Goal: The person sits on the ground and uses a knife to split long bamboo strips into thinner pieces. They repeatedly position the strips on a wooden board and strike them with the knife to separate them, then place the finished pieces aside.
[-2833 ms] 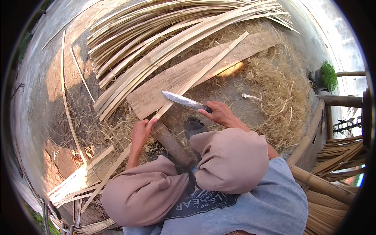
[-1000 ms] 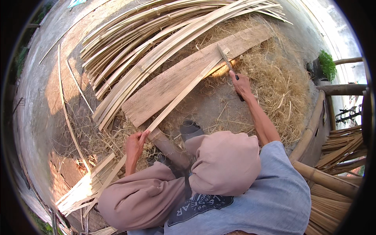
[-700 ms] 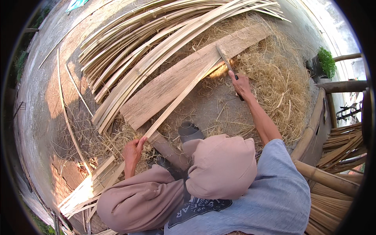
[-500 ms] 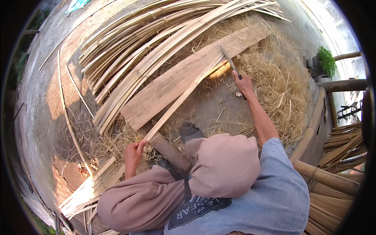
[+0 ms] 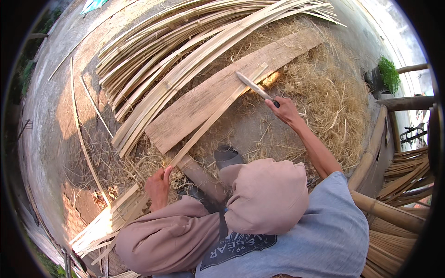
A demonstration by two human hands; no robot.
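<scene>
My left hand (image 5: 158, 185) is closed on the near end of a long, pale bamboo strip (image 5: 208, 124). From there the strip slants away to the right, its far end lying over a wide wooden plank (image 5: 199, 101). In my right hand (image 5: 283, 111) is a knife (image 5: 254, 86) with a dark handle. Its blade points to the upper left and crosses the strip near its far end; whether the edge touches the strip I cannot tell.
Beyond the plank lies a big bundle of bamboo strips (image 5: 181, 55). Curly shavings (image 5: 324, 97) heap up at the right. More strips (image 5: 109, 222) rest by my left knee. A bamboo rail (image 5: 389, 211) stands at the right, and a green plant (image 5: 388, 75) farther back.
The knife has swung from pointing up at the strip's far end to lying across it, a little nearer me. My right hand has moved slightly nearer; my left stays put.
</scene>
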